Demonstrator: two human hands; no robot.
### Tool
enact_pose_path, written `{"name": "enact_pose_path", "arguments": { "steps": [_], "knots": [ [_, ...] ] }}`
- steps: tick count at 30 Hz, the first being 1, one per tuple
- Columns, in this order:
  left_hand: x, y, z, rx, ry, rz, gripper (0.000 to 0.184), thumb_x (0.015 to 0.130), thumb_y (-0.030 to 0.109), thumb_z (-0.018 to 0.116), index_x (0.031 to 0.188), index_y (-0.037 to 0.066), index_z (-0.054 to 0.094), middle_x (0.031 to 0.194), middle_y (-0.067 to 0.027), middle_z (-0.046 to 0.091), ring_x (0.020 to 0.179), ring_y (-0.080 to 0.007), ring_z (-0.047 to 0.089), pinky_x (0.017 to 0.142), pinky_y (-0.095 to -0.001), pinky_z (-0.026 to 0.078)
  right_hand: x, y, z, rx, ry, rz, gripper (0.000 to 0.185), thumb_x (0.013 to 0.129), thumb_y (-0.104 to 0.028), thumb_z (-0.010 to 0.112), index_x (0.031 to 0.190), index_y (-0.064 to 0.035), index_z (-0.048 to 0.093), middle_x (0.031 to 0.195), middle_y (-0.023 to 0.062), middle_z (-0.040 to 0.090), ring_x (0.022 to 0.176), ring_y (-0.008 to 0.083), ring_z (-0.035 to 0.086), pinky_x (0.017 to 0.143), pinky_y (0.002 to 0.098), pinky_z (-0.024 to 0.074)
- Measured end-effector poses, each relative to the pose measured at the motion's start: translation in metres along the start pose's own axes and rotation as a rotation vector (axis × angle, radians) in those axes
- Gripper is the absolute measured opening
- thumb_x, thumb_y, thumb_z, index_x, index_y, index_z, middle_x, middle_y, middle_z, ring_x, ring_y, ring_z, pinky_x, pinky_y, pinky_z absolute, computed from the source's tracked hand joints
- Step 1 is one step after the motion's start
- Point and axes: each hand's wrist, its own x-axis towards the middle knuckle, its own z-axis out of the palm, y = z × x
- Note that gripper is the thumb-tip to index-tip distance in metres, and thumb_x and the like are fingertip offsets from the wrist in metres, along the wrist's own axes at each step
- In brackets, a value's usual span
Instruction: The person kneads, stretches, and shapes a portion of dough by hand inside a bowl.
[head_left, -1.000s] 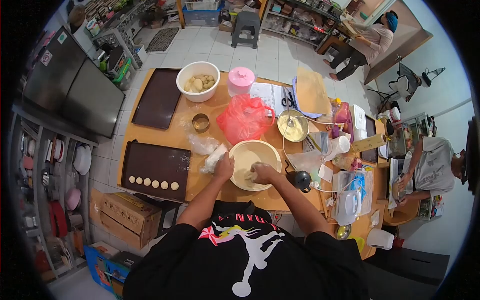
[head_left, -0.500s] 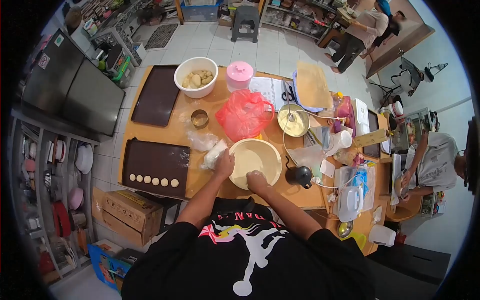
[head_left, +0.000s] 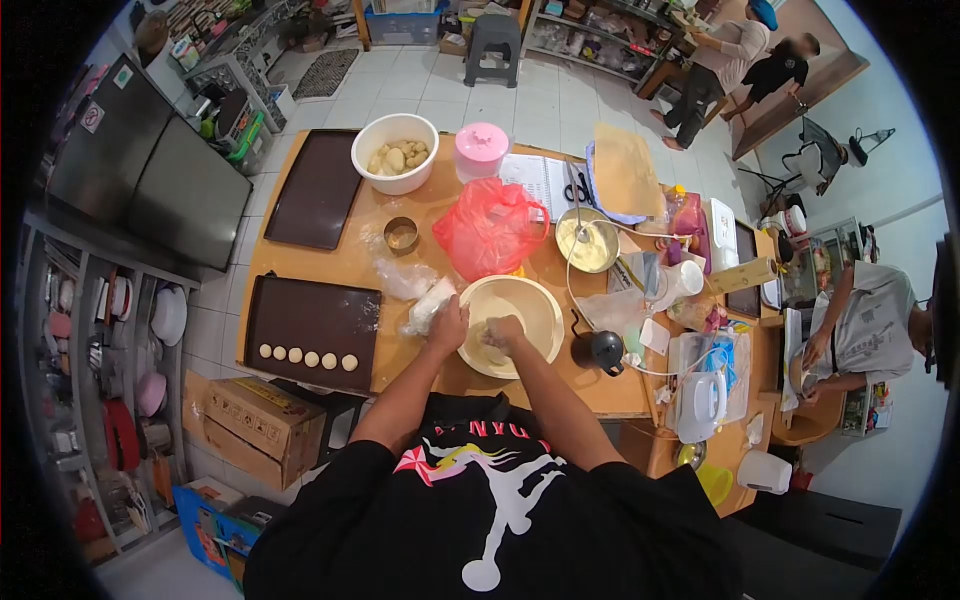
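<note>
My left hand [head_left: 449, 326] is closed round a white plastic bag [head_left: 426, 309] at the left rim of a cream bowl [head_left: 541, 312]. Inside that bowl is my right hand [head_left: 503, 335], its fingers bent together over something too small to make out. Behind the bowl sits a red plastic bag [head_left: 487, 232]. To the left, a dark baking tray [head_left: 310, 320] carries a row of several small round dough pieces [head_left: 312, 359]. A metal ring [head_left: 401, 235] lies between the tray and the red bag.
A white bowl of pale lumps [head_left: 396, 155], a pink lidded container [head_left: 482, 150] and a second tray [head_left: 313, 190] stand farther back. On the right are a bowl with a whisk [head_left: 588, 243] and a black jug [head_left: 605, 351]. Co-workers stand right and back right.
My right hand has shifted slightly up and left from the bowl's near rim, into the bowl. My left hand stays on the white bag. At the back right, a second person shows more fully.
</note>
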Motion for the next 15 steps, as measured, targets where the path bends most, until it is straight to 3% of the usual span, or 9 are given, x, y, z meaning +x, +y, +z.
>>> {"name": "enact_pose_path", "arguments": {
  "steps": [1, 2, 5, 8, 11, 12, 15],
  "knots": [
    [0.0, 0.0, -0.001, -0.003, 0.002, 0.007, 0.027, 0.094, 0.026, 0.049, 0.104, 0.001, 0.049, 0.093, -0.03, 0.061, 0.089, -0.0498, 0.057, 0.076, -0.0571, 0.044, -0.008, -0.006, -0.002, 0.522, -0.044, 0.102, 0.045, 0.085, -0.019, 0.062, 0.12, 0.0072, 0.052, 0.108, 0.0285, 0.06, 0.1, 0.0368, 0.063, 0.084, 0.0441, 0.0531],
    [0.001, -0.001, -0.001, -0.004, 0.004, 0.005, 0.027, 0.094, 0.026, 0.049, 0.104, 0.001, 0.049, 0.092, -0.0299, 0.061, 0.089, -0.0498, 0.057, 0.076, -0.057, 0.044, -0.02, -0.012, -0.019, 0.686, -0.237, 0.144, 0.056, 0.092, -0.017, 0.055, 0.139, -0.0022, 0.029, 0.131, 0.0314, 0.04, 0.108, 0.0382, 0.058, 0.086, 0.0511, 0.0519],
    [0.003, -0.006, 0.006, -0.001, 0.002, 0.008, 0.029, 0.094, 0.027, 0.048, 0.106, 0.001, 0.049, 0.093, -0.0293, 0.062, 0.089, -0.0493, 0.058, 0.077, -0.0568, 0.045, -0.055, -0.022, -0.045, 0.51, -0.207, -0.025, 0.05, 0.092, -0.014, 0.052, 0.137, -0.0034, 0.034, 0.12, 0.0279, 0.051, 0.095, 0.0351, 0.063, 0.08, 0.0473, 0.0553],
    [0.005, -0.011, 0.008, 0.021, -0.002, 0.017, 0.032, 0.093, 0.029, 0.047, 0.112, 0.003, 0.049, 0.097, -0.0283, 0.062, 0.09, -0.0479, 0.059, 0.079, -0.0569, 0.045, -0.078, -0.025, -0.061, 0.017, 0.003, -0.209, 0.048, 0.089, -0.011, 0.054, 0.135, -0.0022, 0.041, 0.101, 0.0206, 0.061, 0.085, 0.0328, 0.066, 0.073, 0.0472, 0.0571],
    [0.003, -0.009, 0.008, 0.021, -0.009, 0.009, 0.032, 0.093, 0.028, 0.047, 0.112, 0.002, 0.049, 0.097, -0.028, 0.063, 0.09, -0.0476, 0.06, 0.079, -0.0569, 0.045, -0.031, 0.023, -0.08, -0.546, 0.128, -0.252, 0.046, 0.085, -0.015, 0.061, 0.128, -0.0003, 0.05, 0.085, 0.0151, 0.066, 0.078, 0.0276, 0.068, 0.066, 0.0435, 0.0566],
    [0.001, -0.007, 0.005, 0.02, -0.012, 0.003, 0.032, 0.093, 0.028, 0.048, 0.112, 0.002, 0.049, 0.097, -0.028, 0.063, 0.09, -0.0475, 0.06, 0.079, -0.0568, 0.045, -0.016, 0.04, -0.082, -0.662, 0.048, -0.275, 0.05, 0.082, -0.023, 0.067, 0.124, 0.0008, 0.054, 0.083, 0.0165, 0.068, 0.081, 0.0233, 0.068, 0.068, 0.0396, 0.0547],
    [0.004, -0.005, 0.004, 0.028, -0.022, -0.011, 0.032, 0.093, 0.027, 0.048, 0.111, 0.002, 0.049, 0.097, -0.028, 0.062, 0.09, -0.0473, 0.06, 0.079, -0.0567, 0.045, -0.042, 0.043, -0.053, -0.641, 0.225, -0.333, 0.052, 0.078, -0.031, 0.071, 0.116, 0.0019, 0.057, 0.087, 0.0203, 0.069, 0.083, 0.0263, 0.068, 0.074, 0.0381, 0.053]
  ]
}}
